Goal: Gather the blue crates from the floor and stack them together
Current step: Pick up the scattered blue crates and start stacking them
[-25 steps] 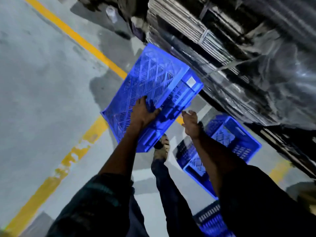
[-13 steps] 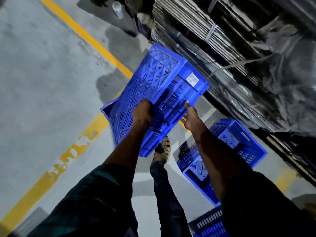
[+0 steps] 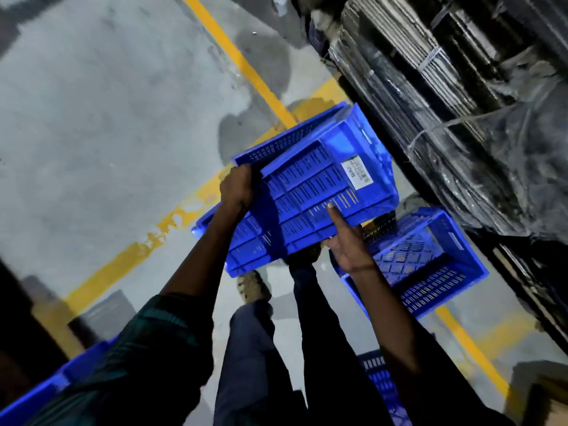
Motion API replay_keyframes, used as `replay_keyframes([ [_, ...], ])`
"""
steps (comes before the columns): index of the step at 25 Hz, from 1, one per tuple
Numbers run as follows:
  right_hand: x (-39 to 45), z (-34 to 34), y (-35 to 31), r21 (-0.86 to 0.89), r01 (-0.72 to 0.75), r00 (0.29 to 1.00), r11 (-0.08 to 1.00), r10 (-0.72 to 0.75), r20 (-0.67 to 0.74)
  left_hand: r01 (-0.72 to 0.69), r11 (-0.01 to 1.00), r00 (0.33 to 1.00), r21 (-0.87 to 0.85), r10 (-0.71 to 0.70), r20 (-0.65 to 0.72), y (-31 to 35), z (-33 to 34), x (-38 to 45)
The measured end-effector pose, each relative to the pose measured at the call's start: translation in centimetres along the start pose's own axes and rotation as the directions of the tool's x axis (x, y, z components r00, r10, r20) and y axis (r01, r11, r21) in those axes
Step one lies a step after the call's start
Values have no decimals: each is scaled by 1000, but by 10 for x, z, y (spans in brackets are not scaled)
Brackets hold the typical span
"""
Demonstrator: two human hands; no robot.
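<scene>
I hold a blue slotted crate (image 3: pixel 310 186) up off the floor, tilted, its long side with a white label facing me. My left hand (image 3: pixel 236 187) grips its left rim. My right hand (image 3: pixel 345 241) is under its lower right edge, thumb pressed on the side wall. A second blue crate (image 3: pixel 430 265) stands open on the floor to the right, just below the held one. Part of another blue crate (image 3: pixel 381 385) shows between my legs and right arm. At the bottom left corner a further blue crate (image 3: pixel 46 392) edge appears.
Grey concrete floor (image 3: pixel 107 118) with yellow painted lines (image 3: pixel 239 59) spreads to the left. Plastic-wrapped pallets of flat cardboard (image 3: pixel 461 103) rise close on the right. My feet (image 3: pixel 253 287) stand beneath the held crate. A dark object fills the left edge.
The crate has turned in my hands: its slotted base faced me before, its labelled side faces me now. My right hand went from beside it to under its edge. The view swung left.
</scene>
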State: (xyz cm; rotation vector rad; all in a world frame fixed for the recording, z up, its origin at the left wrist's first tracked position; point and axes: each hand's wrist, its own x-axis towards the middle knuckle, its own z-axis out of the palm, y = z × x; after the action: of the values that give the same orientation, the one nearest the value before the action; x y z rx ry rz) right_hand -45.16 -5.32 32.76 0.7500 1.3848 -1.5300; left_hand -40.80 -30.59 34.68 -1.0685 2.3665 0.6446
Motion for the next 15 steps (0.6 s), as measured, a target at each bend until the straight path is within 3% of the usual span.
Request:
replay_keyframes([
  [4,-53,32,24,27,88,996,996,-89,16,-71,997,996,-32,69,-58,-42,-20,-48],
  [7,-99,74,36,-52,148,987,988,-151,-51,-62,973,991,-220,34,-130,-77,-35,-95],
  [11,-166,125,56,-190,169,974,967,-193,-116,-195,842,951,-504,36,-307,-110,-44,-186],
  [15,-228,149,101,-298,201,964,933,-243,-110,-199,794,966,-575,59,-253,-157,-33,-292],
])
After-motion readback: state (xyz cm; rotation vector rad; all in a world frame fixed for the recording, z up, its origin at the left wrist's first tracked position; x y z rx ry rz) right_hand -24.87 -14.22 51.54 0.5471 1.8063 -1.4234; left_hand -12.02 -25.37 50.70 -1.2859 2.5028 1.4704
